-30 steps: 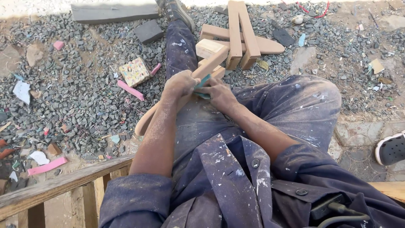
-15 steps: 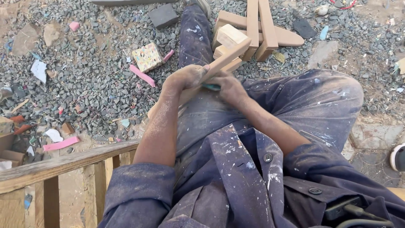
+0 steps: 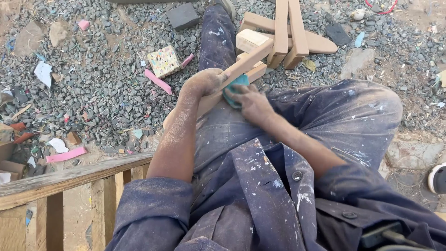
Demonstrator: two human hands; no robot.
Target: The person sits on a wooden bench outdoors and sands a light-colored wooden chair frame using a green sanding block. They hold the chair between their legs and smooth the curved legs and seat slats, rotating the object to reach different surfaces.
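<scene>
My left hand (image 3: 202, 83) grips a long, light wooden piece (image 3: 248, 62) that slants from my lap up toward the far right. My right hand (image 3: 251, 103) presses a folded teal abrasive pad (image 3: 234, 90) against the wood just beside the left hand. Both forearms are dusty. I sit with my legs in paint-stained blue work trousers (image 3: 344, 116), the wood resting across my left thigh. The lower end of the wood (image 3: 168, 122) pokes out under my left forearm.
Several finished wooden pieces (image 3: 288, 32) lie stacked on the gravel beyond my knee. Pink foam strips (image 3: 158, 81), a speckled square block (image 3: 163, 60) and a dark block (image 3: 182, 16) litter the gravel. A wooden rail (image 3: 65, 179) runs at my lower left. A shoe (image 3: 437, 179) shows at the right edge.
The camera has shifted a little. My right hand with the teal pad has slid along the wood, while the left hand keeps its hold.
</scene>
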